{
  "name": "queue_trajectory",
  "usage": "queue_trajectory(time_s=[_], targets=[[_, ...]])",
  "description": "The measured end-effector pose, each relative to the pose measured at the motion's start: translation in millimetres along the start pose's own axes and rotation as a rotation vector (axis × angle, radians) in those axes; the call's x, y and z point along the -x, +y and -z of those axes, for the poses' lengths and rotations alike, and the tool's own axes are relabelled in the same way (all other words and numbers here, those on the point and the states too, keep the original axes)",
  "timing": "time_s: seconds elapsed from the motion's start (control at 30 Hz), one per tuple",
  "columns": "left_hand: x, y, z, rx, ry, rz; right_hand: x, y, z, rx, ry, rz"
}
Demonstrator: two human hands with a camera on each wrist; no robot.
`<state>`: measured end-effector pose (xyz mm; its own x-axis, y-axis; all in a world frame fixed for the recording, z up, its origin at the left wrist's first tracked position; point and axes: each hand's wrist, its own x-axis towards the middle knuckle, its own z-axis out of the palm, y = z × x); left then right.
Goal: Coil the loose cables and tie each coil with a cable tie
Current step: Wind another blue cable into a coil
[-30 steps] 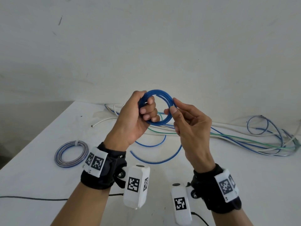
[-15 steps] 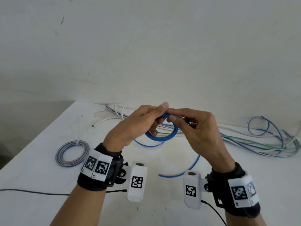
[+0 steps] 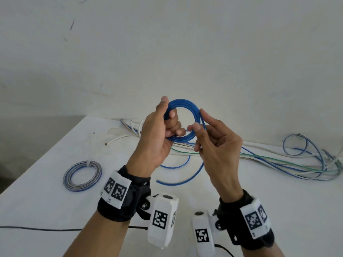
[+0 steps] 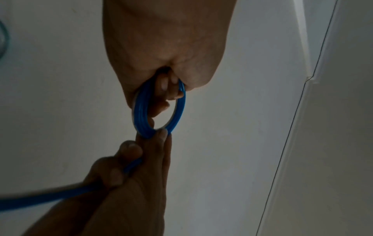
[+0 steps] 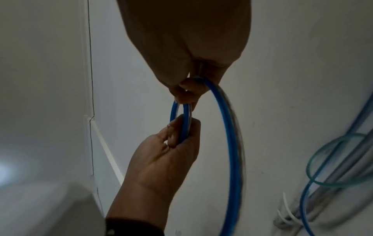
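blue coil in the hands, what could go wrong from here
The blue coil has no tie on it yet, and only the left hand grips it, so a slack grip could let the loops spring apart. The loose tail runs through the right hand down past the cable pile and may snag there.

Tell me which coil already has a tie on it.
The striped coil lying on the table: a white tie wraps its top. The blue coil in the hands has none.
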<state>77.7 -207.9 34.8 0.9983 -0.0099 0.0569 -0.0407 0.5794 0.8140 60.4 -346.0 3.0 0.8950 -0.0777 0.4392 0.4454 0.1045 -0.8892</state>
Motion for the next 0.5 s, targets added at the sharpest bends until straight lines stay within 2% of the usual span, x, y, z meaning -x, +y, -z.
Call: queue_trajectory(time_s=[0.1, 0.27, 0.33, 0.4, 0.5], targets=[[-2, 0, 4, -0.152, -0.037, 0.032, -8, -3, 13, 0.066, -0.024, 0.016], [0, 2, 12, -0.493, -0.168, 0.174, -16, -9, 31, 0.384, -0.281, 0.063], [2, -1, 10, -0.580, -0.212, 0.192, -15, -9, 32, 0.436, -0.320, 0.066], [3, -2, 8, -0.552, -0.183, 0.154, -16, -8, 31, 0.404, -0.272, 0.069], [1, 0, 6, -0.368, -0.084, 0.099, -16, -9, 30, 0.272, -0.118, 0.075]])
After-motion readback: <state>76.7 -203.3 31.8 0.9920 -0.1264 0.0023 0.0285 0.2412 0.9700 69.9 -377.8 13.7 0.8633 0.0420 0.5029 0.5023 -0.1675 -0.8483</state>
